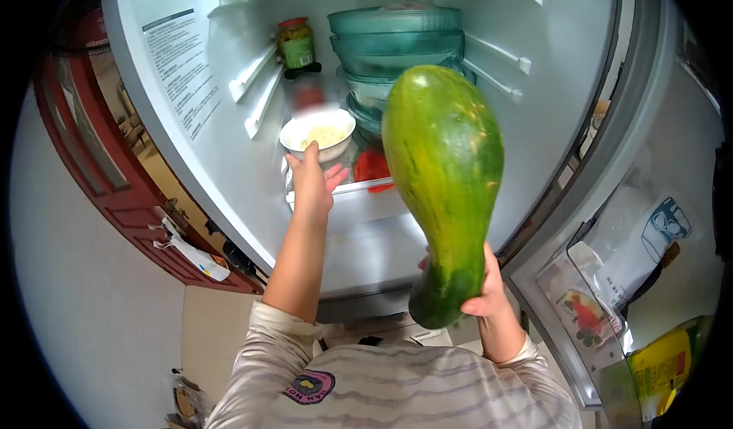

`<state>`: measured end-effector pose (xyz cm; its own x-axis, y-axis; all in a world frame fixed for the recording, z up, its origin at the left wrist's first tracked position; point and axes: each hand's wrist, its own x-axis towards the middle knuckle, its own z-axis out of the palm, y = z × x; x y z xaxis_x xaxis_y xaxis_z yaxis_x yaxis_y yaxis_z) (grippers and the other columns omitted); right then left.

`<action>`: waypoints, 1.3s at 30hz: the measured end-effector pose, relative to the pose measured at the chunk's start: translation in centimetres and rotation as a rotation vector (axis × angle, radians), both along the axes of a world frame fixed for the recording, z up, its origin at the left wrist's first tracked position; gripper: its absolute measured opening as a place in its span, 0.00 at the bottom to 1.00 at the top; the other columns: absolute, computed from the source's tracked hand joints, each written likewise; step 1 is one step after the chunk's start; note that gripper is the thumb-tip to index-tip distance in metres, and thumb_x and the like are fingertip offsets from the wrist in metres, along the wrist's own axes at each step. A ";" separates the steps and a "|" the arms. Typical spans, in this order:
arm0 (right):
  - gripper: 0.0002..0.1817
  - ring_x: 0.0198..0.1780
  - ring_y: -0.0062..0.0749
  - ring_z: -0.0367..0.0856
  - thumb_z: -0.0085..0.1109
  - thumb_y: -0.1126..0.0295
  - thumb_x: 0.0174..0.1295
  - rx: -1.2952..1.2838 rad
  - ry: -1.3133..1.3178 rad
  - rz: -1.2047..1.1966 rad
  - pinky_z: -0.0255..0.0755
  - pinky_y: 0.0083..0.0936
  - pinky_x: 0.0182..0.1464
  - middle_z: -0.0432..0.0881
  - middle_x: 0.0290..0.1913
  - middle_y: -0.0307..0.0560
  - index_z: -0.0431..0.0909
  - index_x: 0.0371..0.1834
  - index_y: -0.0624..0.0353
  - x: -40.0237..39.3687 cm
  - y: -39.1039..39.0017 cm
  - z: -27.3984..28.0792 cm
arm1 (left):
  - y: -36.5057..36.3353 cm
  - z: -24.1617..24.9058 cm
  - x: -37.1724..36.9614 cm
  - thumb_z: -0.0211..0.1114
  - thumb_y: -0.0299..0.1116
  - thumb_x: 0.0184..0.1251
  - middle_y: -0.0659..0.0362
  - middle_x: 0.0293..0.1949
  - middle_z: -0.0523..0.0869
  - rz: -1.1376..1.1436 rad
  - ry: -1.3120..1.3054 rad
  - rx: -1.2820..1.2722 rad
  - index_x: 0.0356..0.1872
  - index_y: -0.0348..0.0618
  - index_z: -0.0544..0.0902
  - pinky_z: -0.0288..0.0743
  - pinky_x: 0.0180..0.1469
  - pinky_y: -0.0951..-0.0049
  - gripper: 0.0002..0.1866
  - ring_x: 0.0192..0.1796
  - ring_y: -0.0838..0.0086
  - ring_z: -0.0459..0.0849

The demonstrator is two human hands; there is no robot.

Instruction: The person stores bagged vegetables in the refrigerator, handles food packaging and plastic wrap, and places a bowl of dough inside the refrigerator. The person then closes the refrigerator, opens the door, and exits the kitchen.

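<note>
A large green squash with yellow streaks stands upright in front of the fridge, its narrow end down. My right hand is wrapped round that neck. My left hand reaches into the fridge with the fingers apart and the palm turned up. Its fingertips are right at the front rim of a white bowl, which holds pale yellow food. Behind the bowl a dark red jar shows blurred. Something red lies to the right of the bowl, partly hidden by the squash.
Stacked teal lidded containers fill the shelf's back right. A red-lidded jar stands at the back left. The open fridge door on the right carries bags in its bins, including a yellow bag. A dark red door is at left.
</note>
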<state>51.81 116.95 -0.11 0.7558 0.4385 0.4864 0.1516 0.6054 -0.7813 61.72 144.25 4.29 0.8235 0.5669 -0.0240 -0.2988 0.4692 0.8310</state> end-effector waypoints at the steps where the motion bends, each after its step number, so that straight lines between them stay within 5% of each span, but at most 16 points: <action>1: 0.53 0.53 0.44 0.75 0.76 0.58 0.33 -0.039 -0.082 -0.047 0.70 0.43 0.57 0.72 0.54 0.57 0.58 0.64 0.68 0.8 0.5 -0.3 | 0.3 0.2 0.4 0.57 0.38 0.64 0.46 0.69 0.52 -0.054 0.025 -0.070 0.70 0.58 0.23 0.81 0.45 0.56 0.50 0.53 0.45 0.75; 5: 0.55 0.59 0.35 0.70 0.77 0.58 0.34 -0.133 -0.295 -0.161 0.62 0.33 0.63 0.70 0.59 0.50 0.56 0.66 0.68 3.0 3.0 1.4 | 1.9 0.0 2.5 0.51 0.28 0.62 0.48 0.64 0.60 -0.086 -0.111 0.004 0.70 0.62 0.41 0.81 0.41 0.54 0.39 0.53 0.48 0.77; 6: 0.58 0.71 0.37 0.56 0.75 0.70 0.39 -0.139 -0.394 -0.040 0.48 0.31 0.70 0.57 0.70 0.53 0.44 0.72 0.70 3.9 3.2 2.1 | 1.8 0.1 2.9 0.47 0.25 0.60 0.49 0.62 0.64 -0.008 -0.044 -0.018 0.66 0.61 0.47 0.81 0.41 0.53 0.34 0.52 0.51 0.77; 9: 0.58 0.71 0.37 0.56 0.75 0.70 0.39 -0.120 -0.402 -0.064 0.48 0.31 0.70 0.57 0.70 0.53 0.45 0.72 0.69 5.0 5.2 3.4 | 0.9 0.6 1.2 0.46 0.25 0.61 0.49 0.62 0.64 -0.007 -0.052 0.017 0.67 0.61 0.45 0.81 0.40 0.54 0.34 0.52 0.51 0.78; 10: 0.57 0.70 0.36 0.58 0.75 0.70 0.40 -0.110 -0.404 -0.078 0.50 0.30 0.69 0.58 0.69 0.53 0.45 0.72 0.69 5.4 5.7 3.8 | 0.2 1.1 0.1 0.44 0.22 0.59 0.42 0.59 0.66 0.035 -0.047 0.028 0.66 0.47 0.48 0.84 0.43 0.51 0.31 0.52 0.49 0.79; 19: 0.57 0.64 0.39 0.68 0.76 0.68 0.38 -0.127 -0.451 -0.122 0.60 0.31 0.65 0.67 0.64 0.56 0.47 0.71 0.70 5.4 4.9 6.0 | -1.1 0.8 -9.8 0.42 0.21 0.50 0.42 0.59 0.67 -0.099 -0.056 0.072 0.67 0.46 0.49 0.86 0.34 0.62 0.37 0.49 0.52 0.81; 24: 0.56 0.63 0.39 0.69 0.76 0.68 0.37 -0.248 -0.618 -0.283 0.61 0.31 0.64 0.68 0.62 0.57 0.50 0.70 0.72 5.2 3.7 7.5 | -1.5 -1.8 -16.5 0.45 0.21 0.47 0.49 0.60 0.66 -0.271 0.169 0.130 0.68 0.47 0.49 0.85 0.37 0.62 0.40 0.55 0.56 0.77; 28: 0.55 0.63 0.37 0.68 0.75 0.68 0.38 -0.305 -0.617 -0.338 0.60 0.30 0.64 0.68 0.63 0.56 0.50 0.71 0.69 5.0 5.5 7.7 | -1.3 -5.0 -19.9 0.45 0.21 0.46 0.50 0.60 0.66 -0.418 0.112 0.026 0.68 0.47 0.50 0.85 0.38 0.62 0.40 0.55 0.56 0.77; 30: 0.55 0.63 0.37 0.68 0.75 0.68 0.39 -0.271 -0.621 -0.341 0.60 0.30 0.64 0.68 0.63 0.56 0.50 0.71 0.68 5.8 7.6 7.6 | -1.0 -5.7 -20.5 0.48 0.25 0.46 0.51 0.61 0.64 -0.537 0.153 0.024 0.68 0.45 0.51 0.82 0.46 0.55 0.41 0.61 0.58 0.72; 39: 0.55 0.62 0.35 0.70 0.73 0.69 0.42 -0.278 -0.627 -0.463 0.61 0.28 0.63 0.69 0.63 0.53 0.46 0.72 0.63 10.7 16.4 8.7 | -0.6 -5.1 -22.4 0.49 0.24 0.45 0.54 0.59 0.67 -0.568 0.252 0.066 0.69 0.45 0.51 0.82 0.45 0.62 0.42 0.58 0.64 0.73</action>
<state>62.52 133.40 8.57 0.5135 0.3157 0.7979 0.7960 0.1718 -0.5804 39.34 143.64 -0.84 0.9704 0.0495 -0.2362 0.1908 0.4423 0.8763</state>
